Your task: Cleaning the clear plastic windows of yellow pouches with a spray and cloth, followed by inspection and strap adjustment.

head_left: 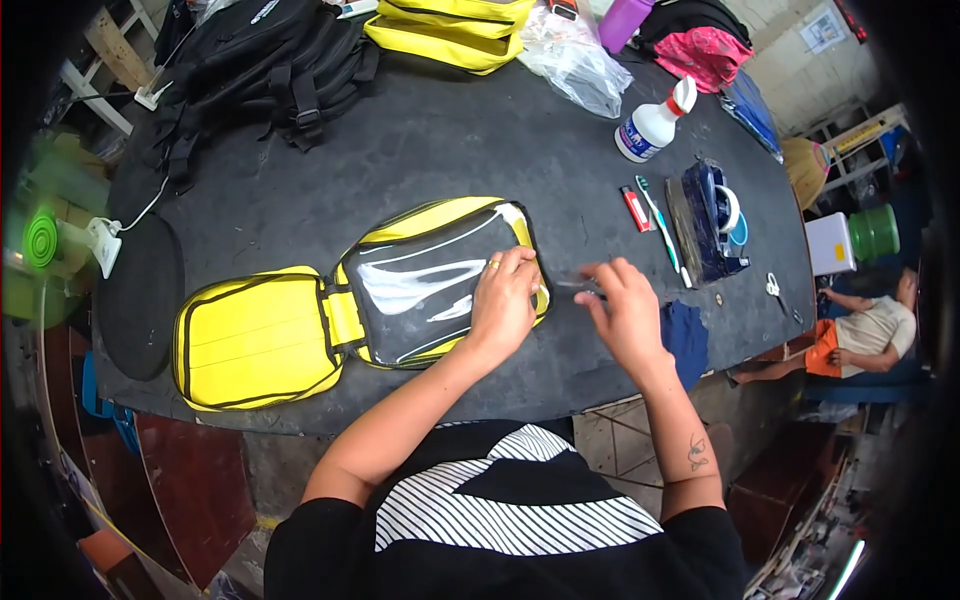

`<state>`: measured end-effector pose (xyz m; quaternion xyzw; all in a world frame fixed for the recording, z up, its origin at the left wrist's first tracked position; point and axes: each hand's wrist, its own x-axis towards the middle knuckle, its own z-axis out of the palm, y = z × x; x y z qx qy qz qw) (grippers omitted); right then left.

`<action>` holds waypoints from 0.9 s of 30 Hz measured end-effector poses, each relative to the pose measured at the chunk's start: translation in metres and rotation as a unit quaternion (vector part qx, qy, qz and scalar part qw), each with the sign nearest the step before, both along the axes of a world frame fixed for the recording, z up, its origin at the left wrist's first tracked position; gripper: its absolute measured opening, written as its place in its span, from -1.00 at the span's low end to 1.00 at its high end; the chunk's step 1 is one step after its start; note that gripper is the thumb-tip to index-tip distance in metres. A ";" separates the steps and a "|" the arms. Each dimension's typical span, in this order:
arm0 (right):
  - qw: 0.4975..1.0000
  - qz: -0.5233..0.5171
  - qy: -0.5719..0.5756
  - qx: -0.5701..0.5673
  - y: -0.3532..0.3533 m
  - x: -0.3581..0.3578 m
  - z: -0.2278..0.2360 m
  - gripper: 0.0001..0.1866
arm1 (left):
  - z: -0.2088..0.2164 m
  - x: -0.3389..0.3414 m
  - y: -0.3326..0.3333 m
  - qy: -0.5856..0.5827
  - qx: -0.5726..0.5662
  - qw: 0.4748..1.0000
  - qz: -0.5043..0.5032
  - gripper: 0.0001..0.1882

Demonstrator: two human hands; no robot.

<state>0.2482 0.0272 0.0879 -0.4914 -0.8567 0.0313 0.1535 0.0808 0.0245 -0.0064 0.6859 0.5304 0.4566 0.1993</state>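
Observation:
A yellow bag with black trim lies unfolded on the dark table. Its plain yellow half is at the left, joined by a short strap to a half with a clear plastic window. My left hand, a ring on one finger, grips the right edge of the windowed half with bent fingers. Just right of that edge is my right hand, thumb and fingers curled toward each other. A greyish smear at its fingertips is too blurred by motion to name.
Right of my hands lie a red lighter, a toothbrush, a dark blue clear-sided case, scissors and navy cloth. Behind stand a spray bottle, black backpack and yellow bag. A person sits at right.

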 end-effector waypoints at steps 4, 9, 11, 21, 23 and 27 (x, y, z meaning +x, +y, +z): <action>0.986 0.089 -0.105 0.098 -0.002 -0.010 -0.006 -0.74 | -0.001 0.002 0.002 -0.040 -0.005 0.999 -0.008 -0.93; 0.967 0.134 -0.186 0.110 0.005 -0.009 -0.017 -0.78 | -0.001 0.002 0.000 -0.049 -0.002 0.999 -0.006 -0.92; 0.959 0.149 -0.201 0.135 0.005 -0.012 -0.013 -0.77 | -0.003 0.001 -0.001 -0.050 -0.001 0.999 0.001 -0.92; 0.956 0.163 -0.230 0.081 0.014 -0.012 -0.011 -0.80 | -0.002 0.000 -0.002 -0.070 0.000 0.998 -0.001 -0.94; 0.998 0.022 -0.051 0.026 0.021 -0.013 -0.010 -0.79 | -0.002 -0.003 -0.001 -0.083 0.000 0.997 0.006 -0.95; 0.960 -0.127 0.183 -0.170 0.031 -0.021 -0.035 -0.68 | 0.000 -0.006 0.004 -0.183 -0.079 0.980 -0.006 -0.97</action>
